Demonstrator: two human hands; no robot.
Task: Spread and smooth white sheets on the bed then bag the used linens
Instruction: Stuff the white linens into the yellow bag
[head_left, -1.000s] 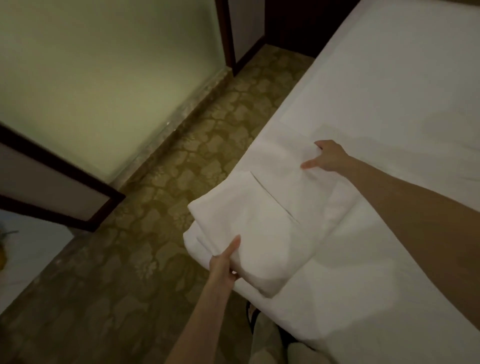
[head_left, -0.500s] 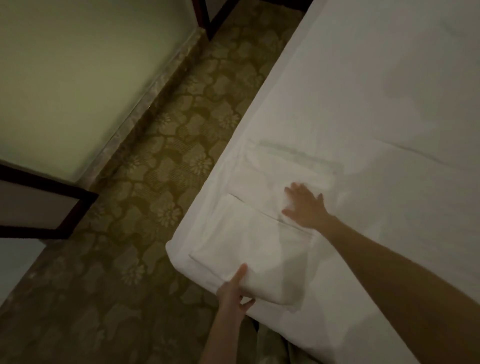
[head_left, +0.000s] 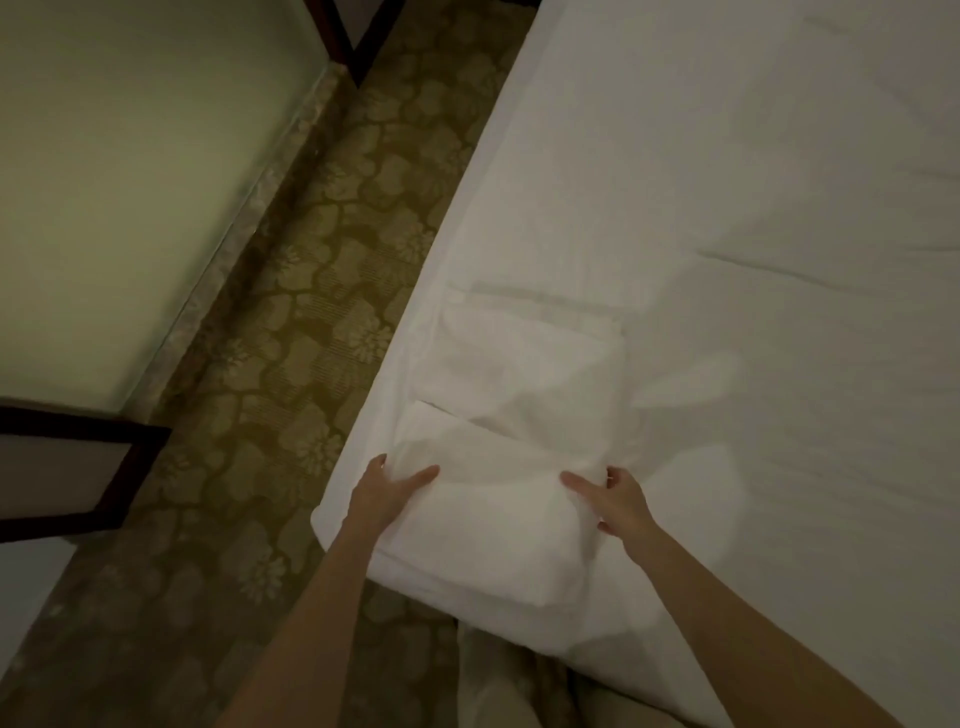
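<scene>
You are at the near corner of the bed (head_left: 727, 208), a wide mattress already covered in smooth white cloth, and the folded white cotton sheet (head_left: 498, 467) lies on that corner, its long side running along the bed's left edge. To open it well, lift only the topmost fold, not the whole stack, and carry it away from the corner toward the middle of the bed so the layers peel apart one at a time. Keep both sides level as you lift; if one rises ahead of the other, the cloth will likely twist and leave creases you must smooth out afterwards. Keep the bulk over the mattress too, since the stack sits right at the bed's edge and could slide off onto the patterned gold-brown floral carpet (head_left: 311, 338) beside the bed.

Your left hand (head_left: 387, 491) sits at the side of the upper fold nearest the bed's edge, thumb lying on top and fingers tucked out of sight beside or under the cloth, so it appears to grip that fold. Your right hand (head_left: 618, 496) pinches the opposite side, the one toward the bed's middle, with the thumb laid across the top and curled fingers bunching the cloth into a small ridge. Neither hand is spread flat.
</scene>
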